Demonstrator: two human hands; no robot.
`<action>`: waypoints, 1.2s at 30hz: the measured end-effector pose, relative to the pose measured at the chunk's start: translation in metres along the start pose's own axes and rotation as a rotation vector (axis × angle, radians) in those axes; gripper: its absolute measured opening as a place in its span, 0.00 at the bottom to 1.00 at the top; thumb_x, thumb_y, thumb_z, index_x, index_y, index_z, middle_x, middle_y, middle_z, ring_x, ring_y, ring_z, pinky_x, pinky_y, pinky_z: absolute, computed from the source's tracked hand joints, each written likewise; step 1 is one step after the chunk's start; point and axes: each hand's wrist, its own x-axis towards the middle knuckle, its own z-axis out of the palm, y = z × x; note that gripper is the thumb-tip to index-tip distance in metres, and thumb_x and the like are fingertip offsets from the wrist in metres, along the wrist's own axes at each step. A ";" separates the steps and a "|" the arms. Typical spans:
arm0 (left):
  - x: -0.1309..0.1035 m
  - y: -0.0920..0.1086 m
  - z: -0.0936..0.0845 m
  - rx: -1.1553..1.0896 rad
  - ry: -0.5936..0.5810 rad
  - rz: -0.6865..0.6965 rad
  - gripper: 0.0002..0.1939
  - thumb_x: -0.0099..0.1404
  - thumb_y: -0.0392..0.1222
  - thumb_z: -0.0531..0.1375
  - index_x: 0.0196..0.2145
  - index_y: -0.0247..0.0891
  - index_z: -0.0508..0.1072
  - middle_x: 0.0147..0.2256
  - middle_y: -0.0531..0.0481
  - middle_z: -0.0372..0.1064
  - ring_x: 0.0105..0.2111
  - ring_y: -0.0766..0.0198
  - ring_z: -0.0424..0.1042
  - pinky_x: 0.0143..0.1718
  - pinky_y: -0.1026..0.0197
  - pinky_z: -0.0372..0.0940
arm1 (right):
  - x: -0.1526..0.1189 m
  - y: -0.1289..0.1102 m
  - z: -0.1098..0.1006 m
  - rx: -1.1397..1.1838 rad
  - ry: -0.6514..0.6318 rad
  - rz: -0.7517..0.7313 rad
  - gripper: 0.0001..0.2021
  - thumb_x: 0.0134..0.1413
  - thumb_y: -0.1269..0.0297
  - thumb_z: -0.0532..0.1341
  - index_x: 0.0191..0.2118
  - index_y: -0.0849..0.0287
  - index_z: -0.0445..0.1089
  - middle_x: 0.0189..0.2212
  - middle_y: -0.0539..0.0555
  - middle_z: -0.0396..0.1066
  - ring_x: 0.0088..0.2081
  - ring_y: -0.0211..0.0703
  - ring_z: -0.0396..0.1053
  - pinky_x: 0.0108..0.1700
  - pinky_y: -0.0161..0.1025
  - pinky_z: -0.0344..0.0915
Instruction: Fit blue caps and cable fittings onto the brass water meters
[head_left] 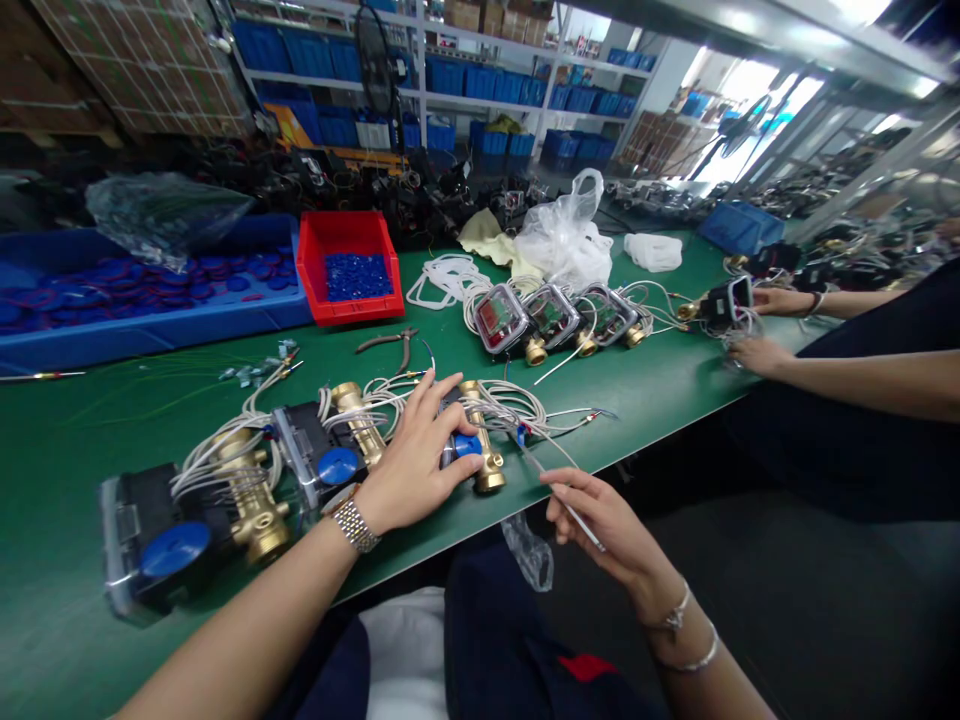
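Brass-bodied meter (491, 473) lies on the green bench (660, 400), near its front edge and under the person's left hand (420, 455). The fingers of this hand are spread and a little bent over the meter, and the thumb is at its round blue cap (466, 445). Whether they grasp it firmly, I cannot tell. The right hand (600, 515) is in front of the bench edge, and its fingers are closed on a thin pale strip (589, 532), which points toward the coiled grey cables (517, 400) of the same meter. If the strip is a cable or a tie, it is too small to say.

To the left stand two similar meters, a nearer one (174, 548) and a middle one (337, 466), each with blue cap. Behind them are pliers (406, 350) with opened handles, a red bin (356, 312) with small blue parts, and a long blue tray (187, 330). Farther right, three meters with clear covers (501, 318) make a row, and a co-worker's hand (781, 302) touches another meter (724, 305).
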 end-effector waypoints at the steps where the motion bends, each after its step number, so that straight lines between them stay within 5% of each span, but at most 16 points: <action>1: -0.001 0.000 0.000 0.011 0.002 0.004 0.12 0.65 0.49 0.63 0.43 0.42 0.71 0.70 0.45 0.47 0.72 0.44 0.35 0.69 0.33 0.45 | 0.003 0.006 0.004 -0.016 0.043 -0.001 0.26 0.54 0.53 0.67 0.55 0.59 0.68 0.22 0.48 0.73 0.18 0.34 0.65 0.23 0.33 0.66; 5: -0.003 0.003 0.000 0.054 -0.006 0.003 0.13 0.65 0.49 0.63 0.44 0.42 0.70 0.69 0.46 0.49 0.72 0.44 0.36 0.69 0.33 0.46 | 0.001 0.017 0.005 -0.273 0.030 -0.003 0.28 0.58 0.49 0.64 0.58 0.60 0.60 0.15 0.42 0.66 0.13 0.32 0.56 0.17 0.28 0.54; 9: -0.003 0.003 0.000 0.054 -0.003 0.008 0.12 0.65 0.47 0.62 0.44 0.42 0.70 0.69 0.45 0.49 0.72 0.44 0.36 0.69 0.33 0.47 | -0.018 0.021 -0.012 -0.304 -0.135 0.004 0.17 0.63 0.49 0.60 0.47 0.56 0.60 0.27 0.45 0.69 0.17 0.30 0.58 0.20 0.29 0.53; 12: -0.003 0.003 0.000 0.048 0.002 0.008 0.11 0.65 0.46 0.62 0.44 0.42 0.69 0.69 0.45 0.49 0.72 0.44 0.36 0.69 0.33 0.46 | -0.027 0.025 -0.015 -0.273 -0.068 -0.104 0.15 0.65 0.49 0.58 0.45 0.53 0.58 0.28 0.43 0.63 0.18 0.29 0.50 0.20 0.30 0.45; 15: -0.003 0.003 0.001 0.039 0.015 0.012 0.11 0.64 0.46 0.62 0.43 0.42 0.69 0.68 0.45 0.50 0.72 0.43 0.36 0.68 0.32 0.47 | -0.022 0.022 -0.004 -0.355 0.071 -0.280 0.13 0.67 0.50 0.56 0.47 0.52 0.58 0.24 0.43 0.57 0.22 0.34 0.53 0.24 0.33 0.50; 20: -0.002 0.003 0.001 0.039 0.016 0.010 0.11 0.64 0.46 0.63 0.43 0.42 0.70 0.68 0.44 0.51 0.72 0.43 0.37 0.69 0.32 0.47 | 0.003 -0.002 0.029 -0.644 0.254 -0.572 0.10 0.68 0.54 0.56 0.46 0.54 0.61 0.30 0.49 0.65 0.30 0.40 0.64 0.34 0.38 0.60; 26: -0.003 0.002 0.001 0.033 0.033 0.024 0.11 0.64 0.46 0.63 0.43 0.42 0.70 0.68 0.44 0.51 0.72 0.42 0.37 0.68 0.33 0.49 | 0.019 -0.037 0.060 -0.951 0.227 -0.773 0.09 0.71 0.61 0.50 0.42 0.55 0.65 0.31 0.51 0.67 0.31 0.41 0.65 0.36 0.39 0.59; 36: -0.004 -0.001 0.004 0.034 0.042 0.029 0.11 0.63 0.46 0.63 0.42 0.42 0.69 0.68 0.45 0.51 0.72 0.42 0.36 0.68 0.33 0.49 | 0.051 -0.051 0.076 -1.269 0.001 -0.898 0.10 0.71 0.65 0.48 0.41 0.58 0.65 0.35 0.57 0.71 0.35 0.45 0.67 0.38 0.41 0.61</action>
